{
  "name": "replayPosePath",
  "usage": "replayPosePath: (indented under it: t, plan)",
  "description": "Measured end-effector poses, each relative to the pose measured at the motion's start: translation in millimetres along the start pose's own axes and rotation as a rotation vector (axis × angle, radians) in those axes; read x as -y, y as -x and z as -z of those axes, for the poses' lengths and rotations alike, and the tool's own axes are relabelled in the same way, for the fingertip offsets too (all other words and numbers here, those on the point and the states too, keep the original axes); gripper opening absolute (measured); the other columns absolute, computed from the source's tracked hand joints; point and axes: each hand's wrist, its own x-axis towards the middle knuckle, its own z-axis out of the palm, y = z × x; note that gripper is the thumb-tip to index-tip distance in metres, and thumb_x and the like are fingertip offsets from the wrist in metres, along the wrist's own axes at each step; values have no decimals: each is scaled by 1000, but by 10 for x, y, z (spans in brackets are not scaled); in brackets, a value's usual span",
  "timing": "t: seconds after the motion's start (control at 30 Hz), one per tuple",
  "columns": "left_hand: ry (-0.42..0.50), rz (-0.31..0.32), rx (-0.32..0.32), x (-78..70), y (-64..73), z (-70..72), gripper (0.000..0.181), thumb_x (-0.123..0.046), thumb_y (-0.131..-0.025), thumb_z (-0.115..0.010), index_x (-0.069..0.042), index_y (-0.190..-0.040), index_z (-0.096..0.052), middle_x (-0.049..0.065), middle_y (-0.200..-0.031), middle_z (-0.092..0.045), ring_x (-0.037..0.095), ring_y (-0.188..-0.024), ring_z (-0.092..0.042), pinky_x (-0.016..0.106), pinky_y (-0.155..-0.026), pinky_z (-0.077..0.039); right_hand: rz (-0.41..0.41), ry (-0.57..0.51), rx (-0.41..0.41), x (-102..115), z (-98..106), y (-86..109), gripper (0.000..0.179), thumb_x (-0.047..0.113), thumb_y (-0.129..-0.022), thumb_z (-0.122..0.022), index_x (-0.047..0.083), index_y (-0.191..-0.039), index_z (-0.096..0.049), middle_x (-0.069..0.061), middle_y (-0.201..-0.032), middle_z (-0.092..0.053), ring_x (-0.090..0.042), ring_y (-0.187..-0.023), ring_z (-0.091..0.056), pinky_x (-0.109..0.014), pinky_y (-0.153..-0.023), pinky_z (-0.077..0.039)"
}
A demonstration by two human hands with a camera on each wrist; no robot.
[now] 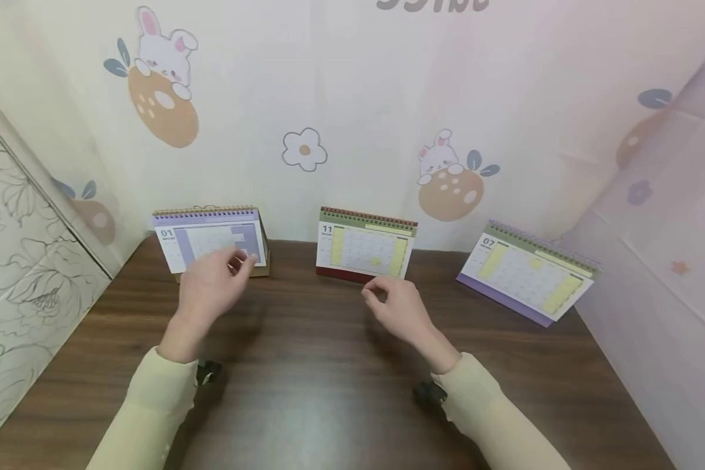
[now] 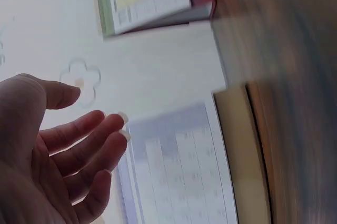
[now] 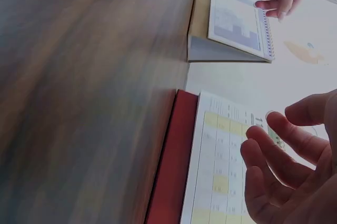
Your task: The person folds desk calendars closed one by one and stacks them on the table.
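- Head view, left side: 01 calendar (image 1: 208, 238) is standing at the back of the table (image 1: 305, 365), left hand (image 1: 214, 281) in front of it, fingers loosely bent, thumb apart
- Middle: 11 calendar (image 1: 361, 248), red base, right hand (image 1: 401, 310) by its lower right corner, fingers kinda curved, thumb off them too
- Right side: 07 calendar (image 1: 529, 271), purple base, sitting angled

Two hands (image 1: 214, 281) (image 1: 401, 309) hover before three desk calendars (image 1: 211, 238) (image 1: 364, 245) (image 1: 529, 274).

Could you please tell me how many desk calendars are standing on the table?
3: the 01 calendar at left, the 11 calendar in the middle, and the 07 calendar at right.
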Motion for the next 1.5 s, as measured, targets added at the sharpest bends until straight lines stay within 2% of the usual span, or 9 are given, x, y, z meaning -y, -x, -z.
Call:
replayPosePath:
  t: [0.2,0.37,0.5,0.6,0.77,1.0,1.23,1.37,1.5]
  plan:
    - [12,97,-76,238,-62,132,37,-44,-98,-55,-11,-102,-70,12,-96,-71,32,-84,-65,53,-67,-46,-28,-51,39,123,-127,-163,12,23,-95,-66,15,-96,-74,2,-96,-72,-16,-78,-59,-35,-74,-48]
    - [37,182,-181,428,-97,235,45,-41,-98,-56,-3,-119,-65,22,-116,-64,42,-104,-54,57,-83,-41,-39,-112,85,265,-277,-314,15,27,-96,-65,15,-103,-73,3,-103,-70,-16,-95,-62,-37,-84,-49]
    - [96,280,-218,544,-91,253,55,-42,-97,-57,-1,-134,-55,24,-134,-53,45,-117,-43,57,-92,-35,-39,-150,109,362,-401,-409,22,26,-96,-65,12,-111,-71,1,-108,-69,-16,-101,-62,-37,-90,-49]
    - [126,359,-196,652,-87,268,66,-46,-97,-54,-4,-147,-42,23,-146,-43,45,-127,-37,58,-98,-32,-28,-189,127,440,-521,-489,27,25,-96,-65,10,-118,-68,-3,-111,-69,-16,-101,-63,-35,-91,-49]
    - [210,452,-98,819,-82,269,81,-53,-99,-46,-5,-158,-18,25,-157,-26,44,-142,-22,60,-111,-21,-31,-202,167,557,-676,-628,42,29,-97,-63,9,-135,-59,-5,-128,-64,-17,-113,-60,-35,-96,-47]
    - [385,498,10,942,-133,264,88,-62,-98,-38,-8,-160,-8,24,-160,-19,44,-145,-20,62,-113,-19,-29,-220,168,699,-776,-878,50,30,-98,-61,11,-144,-51,-4,-138,-58,-19,-127,-53,-36,-103,-43]
    - [434,498,81,1042,-209,298,90,-64,-99,-34,-5,-159,-3,24,-161,-15,45,-145,-20,62,-113,-19,-24,-222,196,776,-892,-1096,52,33,-99,-59,10,-145,-50,-5,-138,-59,-20,-125,-56,-36,-102,-44]
    - [492,497,102,1109,-289,336,92,-64,-99,-32,-4,-159,2,23,-163,-10,44,-146,-16,59,-114,-18,-51,-248,210,839,-950,-1230,59,37,-99,-57,11,-150,-44,-6,-145,-53,-21,-133,-49,-39,-107,-40]
    - [507,510,92,1114,-368,335,93,-67,-98,-31,-4,-159,0,24,-162,-12,44,-146,-19,58,-114,-20,-102,-299,222,952,-973,-1367,63,39,-99,-56,13,-154,-38,-8,-150,-47,-24,-136,-45,-41,-109,-37]
